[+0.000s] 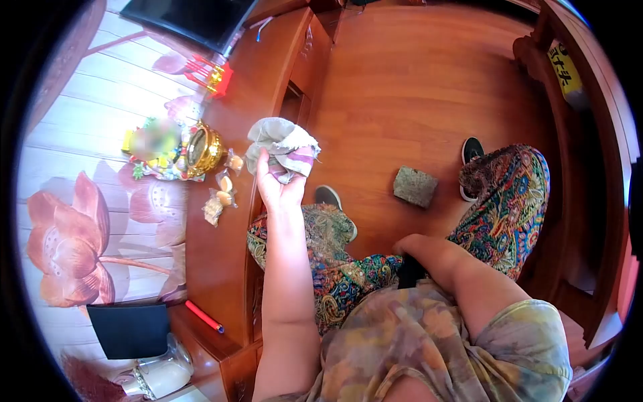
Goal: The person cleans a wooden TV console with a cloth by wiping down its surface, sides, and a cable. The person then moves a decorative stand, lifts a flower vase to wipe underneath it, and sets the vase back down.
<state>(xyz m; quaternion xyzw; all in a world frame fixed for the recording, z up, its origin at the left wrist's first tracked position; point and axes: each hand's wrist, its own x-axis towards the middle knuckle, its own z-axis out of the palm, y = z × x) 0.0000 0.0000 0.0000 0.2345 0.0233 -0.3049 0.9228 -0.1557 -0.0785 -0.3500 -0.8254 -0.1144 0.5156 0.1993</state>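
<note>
A crumpled grey and white cloth (282, 149) with purple stripes is in my left hand (276, 189), held up beside the edge of the wooden cabinet (231, 268). The fingers are partly hidden by the cloth. My right hand (408, 245) is low over my lap, by the patterned trousers (358, 278), next to a small black thing (410, 271). Its fingers are mostly out of sight, so whether it grips the black thing is unclear.
On the cabinet are a golden pot (206, 149), wrapped snacks (225, 189), a red ornament (216, 78) and a red stick (204, 317). A rough grey block (415, 187) lies on the wooden floor (388, 87). Dark wooden furniture (566, 201) stands at the right.
</note>
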